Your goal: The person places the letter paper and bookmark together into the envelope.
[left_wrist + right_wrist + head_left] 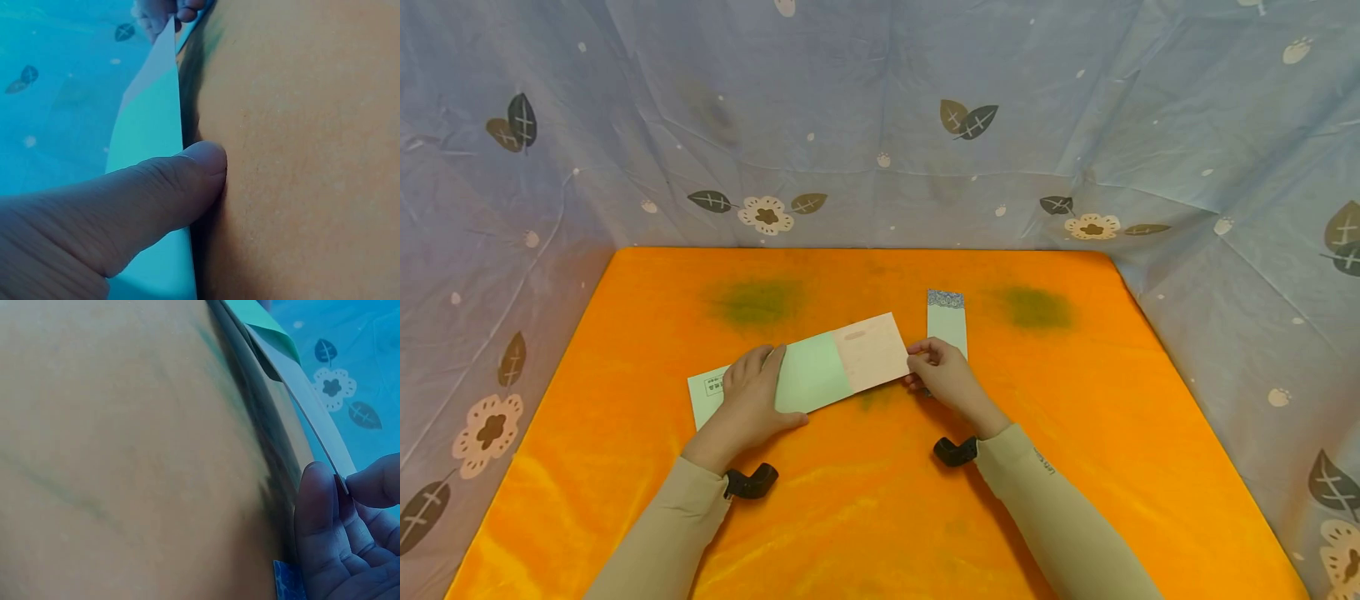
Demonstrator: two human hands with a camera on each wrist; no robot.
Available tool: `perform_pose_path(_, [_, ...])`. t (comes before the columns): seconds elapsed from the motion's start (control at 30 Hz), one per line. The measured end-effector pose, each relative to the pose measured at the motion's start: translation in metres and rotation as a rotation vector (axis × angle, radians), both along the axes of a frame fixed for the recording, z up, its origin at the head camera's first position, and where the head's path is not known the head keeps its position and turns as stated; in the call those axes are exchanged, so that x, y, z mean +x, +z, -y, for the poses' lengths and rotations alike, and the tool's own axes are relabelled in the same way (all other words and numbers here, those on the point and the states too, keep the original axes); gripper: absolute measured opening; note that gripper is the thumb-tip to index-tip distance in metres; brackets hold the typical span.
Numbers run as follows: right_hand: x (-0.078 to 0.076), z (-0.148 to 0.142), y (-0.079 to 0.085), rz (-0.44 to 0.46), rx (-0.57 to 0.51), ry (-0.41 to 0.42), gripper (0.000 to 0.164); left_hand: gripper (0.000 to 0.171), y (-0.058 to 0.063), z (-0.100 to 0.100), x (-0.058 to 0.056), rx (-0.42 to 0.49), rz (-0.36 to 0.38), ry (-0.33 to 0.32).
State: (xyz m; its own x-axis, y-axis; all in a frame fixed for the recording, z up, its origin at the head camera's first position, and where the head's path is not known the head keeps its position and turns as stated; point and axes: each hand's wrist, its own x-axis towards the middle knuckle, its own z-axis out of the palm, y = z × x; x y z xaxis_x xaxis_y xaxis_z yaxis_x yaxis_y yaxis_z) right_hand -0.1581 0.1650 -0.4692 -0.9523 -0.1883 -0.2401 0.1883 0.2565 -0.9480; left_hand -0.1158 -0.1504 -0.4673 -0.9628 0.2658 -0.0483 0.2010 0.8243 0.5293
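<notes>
From my head feed, the left hand (pixel 748 408) lies across a pale green envelope (pixel 808 371) set aslant on the orange-covered desk (pixel 865 508). Its fingers spread over the paper rather than clench, and in the left wrist feed the thumb (pixel 181 172) reaches straight past the near edge; I take that broad hold as a way to keep the envelope from sliding. Rightward, a pale pink card (pixel 876 354) sticks out of the envelope's mouth, the rest seemingly inside. The right hand (pixel 947 375) pinches the card's outer end between thumb and fingers, probably because the end gives a grip without creasing the panel. Just beyond, a pale green slip (pixel 947 325) with a blue lacy band (pixel 945 298) lies partly hidden by that hand; I can't tell whether they touch.

As for writing, a boxed label (pixel 713 387) at the envelope's left end carries what look like Chinese characters, too small for me to read. The right cuff (pixel 1000 458) has tiny dark lettering (pixel 1044 461) that I can't make out. I spot no brand.
</notes>
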Motion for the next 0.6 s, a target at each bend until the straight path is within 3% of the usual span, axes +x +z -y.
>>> perform_pose_path(0.27, [0.001, 0.003, 0.002, 0.055, -0.054, 0.015, 0.028, 0.112, 0.001, 0.000, 0.000, 0.000, -0.002, -0.004])
perform_pose_path(0.5, [0.012, 0.012, 0.030, 0.062, -0.060, 0.054, 0.028, 0.112, 0.000, -0.001, -0.001, 0.004, -0.007, -0.009])
perform_pose_path(0.6, [0.014, 0.015, 0.034, 0.056, -0.066, 0.061, 0.029, 0.112, 0.001, 0.000, -0.001, 0.002, -0.007, -0.010])
